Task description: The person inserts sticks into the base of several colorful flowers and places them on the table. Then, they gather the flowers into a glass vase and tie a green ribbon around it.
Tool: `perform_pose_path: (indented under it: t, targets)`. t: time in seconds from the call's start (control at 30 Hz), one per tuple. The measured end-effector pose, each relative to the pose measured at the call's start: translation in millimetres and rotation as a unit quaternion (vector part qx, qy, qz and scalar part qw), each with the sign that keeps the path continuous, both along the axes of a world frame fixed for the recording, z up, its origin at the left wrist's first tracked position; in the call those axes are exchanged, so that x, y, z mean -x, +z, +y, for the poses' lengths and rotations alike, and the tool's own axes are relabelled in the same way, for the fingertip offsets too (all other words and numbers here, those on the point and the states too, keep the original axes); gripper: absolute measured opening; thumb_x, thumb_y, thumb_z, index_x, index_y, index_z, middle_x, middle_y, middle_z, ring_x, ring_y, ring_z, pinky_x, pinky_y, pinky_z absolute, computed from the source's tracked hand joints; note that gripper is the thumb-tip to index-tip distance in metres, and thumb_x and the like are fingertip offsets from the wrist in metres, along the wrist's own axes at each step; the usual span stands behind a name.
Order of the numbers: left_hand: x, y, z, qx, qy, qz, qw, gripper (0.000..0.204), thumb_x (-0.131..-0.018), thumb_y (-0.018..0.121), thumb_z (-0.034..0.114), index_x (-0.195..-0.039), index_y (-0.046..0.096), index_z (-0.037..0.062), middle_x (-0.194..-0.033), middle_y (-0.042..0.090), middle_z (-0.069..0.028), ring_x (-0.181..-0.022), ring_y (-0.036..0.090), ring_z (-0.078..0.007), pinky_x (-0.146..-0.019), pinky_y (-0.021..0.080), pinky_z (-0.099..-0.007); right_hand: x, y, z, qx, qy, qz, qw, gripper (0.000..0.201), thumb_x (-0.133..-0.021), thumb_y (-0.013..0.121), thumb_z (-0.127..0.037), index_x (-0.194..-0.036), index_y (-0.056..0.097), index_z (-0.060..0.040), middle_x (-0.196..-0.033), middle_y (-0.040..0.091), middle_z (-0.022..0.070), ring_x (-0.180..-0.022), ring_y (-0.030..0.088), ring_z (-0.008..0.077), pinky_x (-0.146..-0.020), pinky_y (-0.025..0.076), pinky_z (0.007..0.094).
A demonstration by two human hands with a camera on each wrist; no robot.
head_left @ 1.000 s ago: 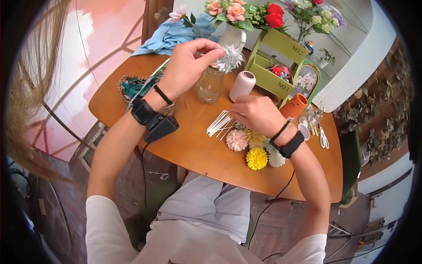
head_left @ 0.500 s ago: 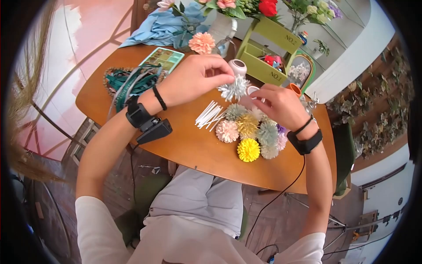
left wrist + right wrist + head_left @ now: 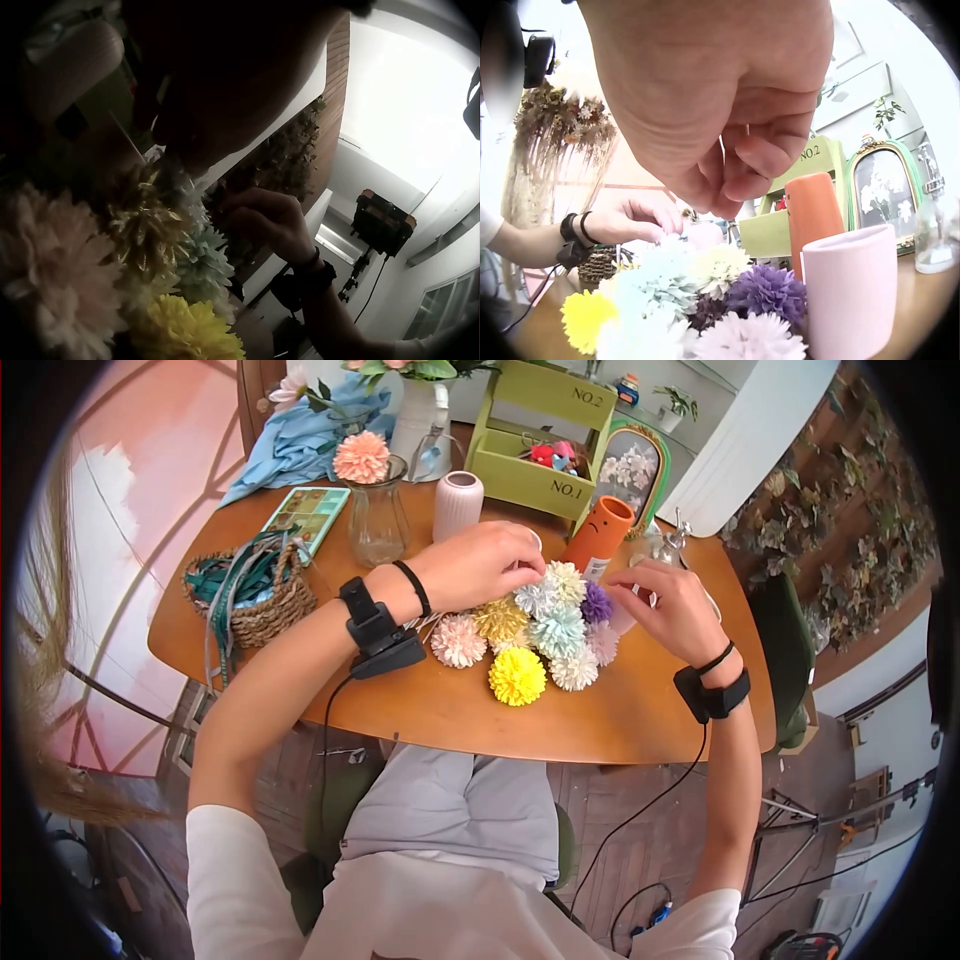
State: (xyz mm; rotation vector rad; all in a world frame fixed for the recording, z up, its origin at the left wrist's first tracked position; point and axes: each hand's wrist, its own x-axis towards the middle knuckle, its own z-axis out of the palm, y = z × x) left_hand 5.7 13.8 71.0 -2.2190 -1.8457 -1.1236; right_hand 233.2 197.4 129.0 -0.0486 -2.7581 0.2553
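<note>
In the head view my left hand (image 3: 480, 565) hovers over a cluster of pompom flowers, its fingertips pinching the silver tinsel flower (image 3: 537, 594). My right hand (image 3: 670, 605) is to the right of the cluster, fingers loosely bent. In the right wrist view its fingers (image 3: 757, 157) hang above the purple flower (image 3: 769, 292), and nothing shows between them. Around the silver one lie a gold flower (image 3: 500, 620), a yellow flower (image 3: 517, 677), a pink flower (image 3: 458, 641) and a pale blue flower (image 3: 556, 630). My left hand mostly hides the white sticks (image 3: 428, 624).
A peach flower (image 3: 361, 457) tops a glass vase (image 3: 378, 532). Behind stand a ribbed pink vase (image 3: 459, 503), a green shelf (image 3: 535, 470) and an orange cup (image 3: 600, 530). A wicker basket (image 3: 275, 615) of ribbons is at left. The pink cup (image 3: 851, 289) stands beside the flowers.
My left hand has carried the silver flower from near the glass vase, rightward and down into the cluster. The right hand has moved from beside the sticks to the cluster's right side.
</note>
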Motion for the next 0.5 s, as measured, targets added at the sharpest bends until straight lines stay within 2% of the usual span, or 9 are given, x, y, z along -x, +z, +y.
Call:
perform_pose_path:
  t: [0.07, 0.17, 0.23, 0.3, 0.37, 0.43, 0.47, 0.5]
  targets:
    - [4, 2, 3, -0.010, 0.002, 0.031, 0.999, 0.022, -0.096, 0.062, 0.018, -0.104, 0.071, 0.0001, -0.102, 0.068, -0.0148, -0.096, 0.066, -0.0322, -0.087, 0.053, -0.0423, -5, -4, 6, 0.003, 0.007, 0.006, 1.000, 0.014, -0.091, 0.071, -0.013, -0.101, 0.075, -0.0039, -0.088, 0.072, 0.0107, -0.076, 0.068, 0.0269, -0.069, 0.054, 0.0366]
    - [17, 36, -16, -0.005, 0.058, 0.083, 0.995, 0.022, -0.098, 0.064, 0.018, -0.110, 0.069, 0.0009, -0.102, 0.068, -0.0103, -0.095, 0.066, -0.0266, -0.083, 0.053, -0.0354, -11, -14, 17, 0.038, 0.017, 0.023, 0.999, 0.014, -0.092, 0.069, -0.013, -0.100, 0.074, -0.0033, -0.088, 0.072, 0.0109, -0.076, 0.067, 0.0271, -0.069, 0.054, 0.0364]
    - [33, 56, -34, -0.013, 0.092, 0.069, 0.993, 0.022, -0.098, 0.065, 0.019, -0.111, 0.070, 0.0014, -0.101, 0.067, -0.0095, -0.093, 0.065, -0.0227, -0.082, 0.052, -0.0326, -13, -15, 20, 0.075, 0.008, 0.028, 0.997, 0.014, -0.093, 0.069, -0.013, -0.101, 0.074, -0.0032, -0.087, 0.071, 0.0114, -0.076, 0.067, 0.0258, -0.068, 0.054, 0.0358]
    - [50, 76, -51, 0.001, 0.166, 0.100, 0.981, 0.022, -0.097, 0.067, 0.018, -0.111, 0.071, 0.0018, -0.101, 0.068, -0.0065, -0.090, 0.064, -0.0165, -0.077, 0.051, -0.0290, -12, -24, 29, 0.066, 0.015, 0.060, 0.996, 0.015, -0.093, 0.069, -0.013, -0.101, 0.074, -0.0024, -0.086, 0.071, 0.0117, -0.073, 0.067, 0.0247, -0.066, 0.053, 0.0353]
    - [75, 81, -66, 0.017, 0.223, 0.027, 0.974, 0.022, -0.098, 0.067, 0.018, -0.113, 0.072, 0.0035, -0.106, 0.068, -0.0055, -0.092, 0.064, -0.0153, -0.078, 0.051, -0.0277, -8, -25, 28, 0.087, 0.017, 0.073, 0.993, 0.015, -0.092, 0.069, -0.014, -0.099, 0.073, -0.0010, -0.085, 0.071, 0.0116, -0.071, 0.067, 0.0244, -0.064, 0.053, 0.0352]
    - [99, 85, -79, 0.011, 0.260, 0.127, 0.957, 0.025, -0.098, 0.068, 0.022, -0.117, 0.071, 0.0060, -0.113, 0.068, -0.0057, -0.095, 0.063, -0.0151, -0.080, 0.050, -0.0268, -1, -25, 23, 0.104, 0.030, 0.089, 0.990, 0.015, -0.091, 0.068, -0.014, -0.094, 0.072, 0.0002, -0.083, 0.071, 0.0124, -0.070, 0.066, 0.0273, -0.065, 0.053, 0.0366]
    - [105, 82, -84, -0.009, 0.258, 0.094, 0.961, 0.032, -0.094, 0.073, 0.023, -0.115, 0.071, -0.0001, -0.110, 0.069, -0.0132, -0.101, 0.065, -0.0250, -0.085, 0.053, -0.0333, 4, -29, 24, 0.088, 0.043, 0.104, 0.990, 0.015, -0.090, 0.068, -0.015, -0.093, 0.073, -0.0002, -0.082, 0.071, 0.0124, -0.071, 0.067, 0.0282, -0.066, 0.053, 0.0373]
    - [109, 80, -89, 0.007, 0.276, 0.091, 0.957, 0.033, -0.093, 0.074, 0.024, -0.115, 0.070, -0.0005, -0.110, 0.069, -0.0131, -0.101, 0.065, -0.0236, -0.085, 0.052, -0.0326, 7, -32, 25, 0.066, 0.056, 0.116, 0.989, 0.015, -0.090, 0.067, -0.015, -0.092, 0.073, -0.0006, -0.082, 0.071, 0.0124, -0.072, 0.067, 0.0291, -0.067, 0.053, 0.0380]
